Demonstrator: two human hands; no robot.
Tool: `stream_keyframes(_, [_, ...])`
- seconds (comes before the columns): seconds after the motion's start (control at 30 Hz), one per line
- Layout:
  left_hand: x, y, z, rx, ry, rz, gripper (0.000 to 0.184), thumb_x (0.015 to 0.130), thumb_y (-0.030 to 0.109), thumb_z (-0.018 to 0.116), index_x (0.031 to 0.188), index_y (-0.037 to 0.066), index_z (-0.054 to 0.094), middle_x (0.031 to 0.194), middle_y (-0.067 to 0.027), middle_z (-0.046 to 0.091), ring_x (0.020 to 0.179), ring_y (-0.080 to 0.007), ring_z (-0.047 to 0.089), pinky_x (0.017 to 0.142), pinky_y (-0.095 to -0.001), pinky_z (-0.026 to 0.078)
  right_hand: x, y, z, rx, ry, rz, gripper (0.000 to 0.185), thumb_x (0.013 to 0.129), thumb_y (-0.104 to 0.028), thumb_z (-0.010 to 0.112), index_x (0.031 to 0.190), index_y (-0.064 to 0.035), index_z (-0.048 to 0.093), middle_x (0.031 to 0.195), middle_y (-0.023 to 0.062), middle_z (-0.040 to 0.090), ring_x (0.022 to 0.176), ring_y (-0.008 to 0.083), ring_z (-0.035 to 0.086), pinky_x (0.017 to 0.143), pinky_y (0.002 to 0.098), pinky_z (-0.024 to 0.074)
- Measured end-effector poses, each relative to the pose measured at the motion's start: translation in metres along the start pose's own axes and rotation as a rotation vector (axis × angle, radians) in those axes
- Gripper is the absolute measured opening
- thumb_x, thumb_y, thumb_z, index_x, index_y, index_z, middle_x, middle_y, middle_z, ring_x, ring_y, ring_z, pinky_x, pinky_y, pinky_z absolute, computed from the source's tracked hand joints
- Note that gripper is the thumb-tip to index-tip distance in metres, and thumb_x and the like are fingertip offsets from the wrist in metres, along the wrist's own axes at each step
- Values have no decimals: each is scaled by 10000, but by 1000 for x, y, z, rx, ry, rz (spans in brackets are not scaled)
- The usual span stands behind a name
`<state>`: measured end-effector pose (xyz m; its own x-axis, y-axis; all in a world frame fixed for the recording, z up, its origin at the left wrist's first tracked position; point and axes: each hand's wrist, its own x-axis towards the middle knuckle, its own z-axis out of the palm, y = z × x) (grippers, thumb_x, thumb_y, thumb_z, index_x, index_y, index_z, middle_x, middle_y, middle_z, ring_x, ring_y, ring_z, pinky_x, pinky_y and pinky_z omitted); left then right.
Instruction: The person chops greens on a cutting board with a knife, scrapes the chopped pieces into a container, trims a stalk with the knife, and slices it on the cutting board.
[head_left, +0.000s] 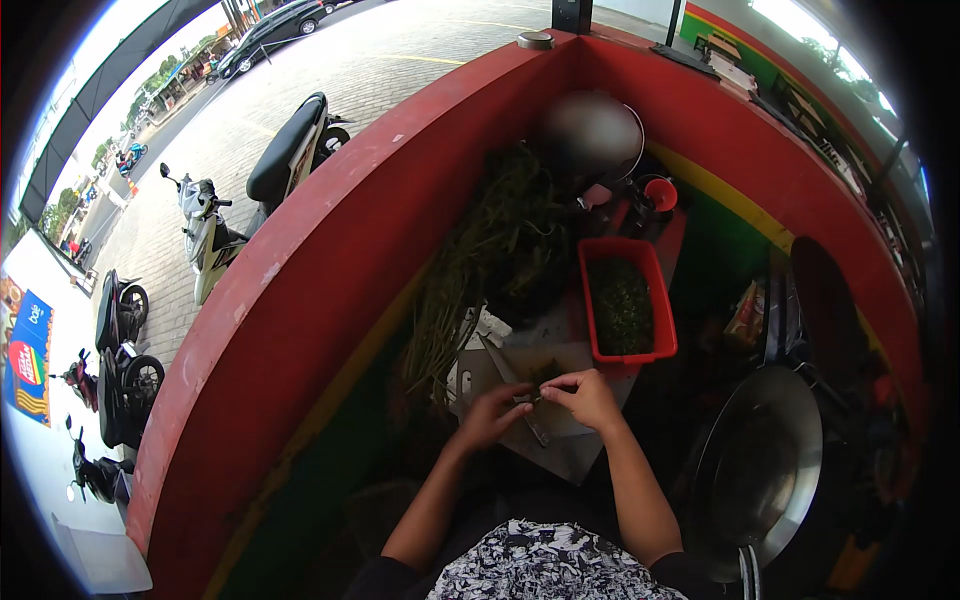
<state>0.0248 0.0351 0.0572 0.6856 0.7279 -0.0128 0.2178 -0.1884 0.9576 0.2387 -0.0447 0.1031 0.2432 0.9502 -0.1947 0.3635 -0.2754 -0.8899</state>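
My left hand (490, 415) is over a pale cutting board (475, 374), its thumb and fingers curved but apart. Facing it, my right hand (587, 398) has thumb and forefinger pinched together on something too small to make out. A knife (499, 357) lies across the board, partly hidden beneath my left hand. Some small dark green bits (545, 372) lie on the board just beyond my fingertips. Behind the board is a large heap of long green stalks (470, 260). To the right stands a red plastic tub (668, 345) holding chopped greens (620, 305).
A large wok (765, 470) is at my right. Near the far corner are a big round metal pot (592, 135) and a small red cup (660, 194). A red wall (330, 260) curves around the left and front; motorbikes (285, 150) are parked outside.
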Motion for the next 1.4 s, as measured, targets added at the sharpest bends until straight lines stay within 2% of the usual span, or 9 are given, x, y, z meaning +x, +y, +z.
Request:
stream_keyframes(0.1, [2,5,18,-53,-26,75,379,954,253,746,1284,71,708,1173,-153,744,1073,-225,715,902,-367,544,2,4,6,115,-19,25,196,896,-191,799,1033,-52,811,894,76,791,822,111,710,759,309,551])
stream_keyframes(0.2, [3,-11,27,130,-38,-37,413,925,242,769,1292,66,697,1107,-204,739,940,-272,741,782,-370,567,4,10,6,161,0,38,194,899,-189,796,1034,-50,811,901,80,793,846,116,715,782,301,551])
stream_keyframes(0.27, [1,-15,28,146,97,169,357,941,210,738,1259,53,699,1003,-204,740,837,-316,739,727,-386,564,4,11,4,84,15,20,193,901,-184,794,1037,-48,809,911,85,795,854,119,717,792,300,548])
stream_keyframes(0.5, [1,0,22,402,66,236,219,971,137,652,1151,23,705,880,-195,726,821,-407,708,740,-442,561,2,8,6,57,31,12,212,897,-203,797,1034,-42,806,917,84,796,845,131,722,796,310,548])
stream_keyframes(0.7, [8,-19,29,56,86,-109,252,1032,134,587,1207,-26,675,977,-155,767,910,-246,754,792,-369,574,-1,10,18,41,142,-73,190,891,-184,786,1013,-39,805,898,103,790,826,159,732,759,311,545])
stream_keyframes(0.77, [13,-26,32,-311,120,-263,292,1065,173,567,1220,-57,658,1037,-115,767,956,-193,731,864,-331,563,-5,4,25,13,187,-31,173,890,-169,775,999,-37,798,896,114,776,774,191,725,710,325,543])
stream_keyframes(0.87, [15,-24,33,-657,184,-326,284,1070,163,567,1244,-44,653,1130,-117,744,1030,-192,708,913,-325,559,-10,0,36,-18,323,-168,153,893,-155,761,988,-38,789,888,107,749,729,217,710,664,335,537])
stream_keyframes(1.17, [22,-8,39,-1015,391,-426,347,1075,170,559,1331,-63,569,1222,-158,698,1099,-244,685,969,-364,550,-25,-7,64,-257,457,-386,150,866,-90,769,1010,-45,770,929,85,707,737,242,709,634,349,557])
stream_keyframes(1.4, [16,-18,36,-1080,403,-490,349,1059,172,594,1329,-46,562,1250,-153,679,1110,-260,682,925,-363,564,-25,6,76,-121,465,-337,157,863,-116,770,1016,-82,764,962,83,703,799,290,709,685,387,572])
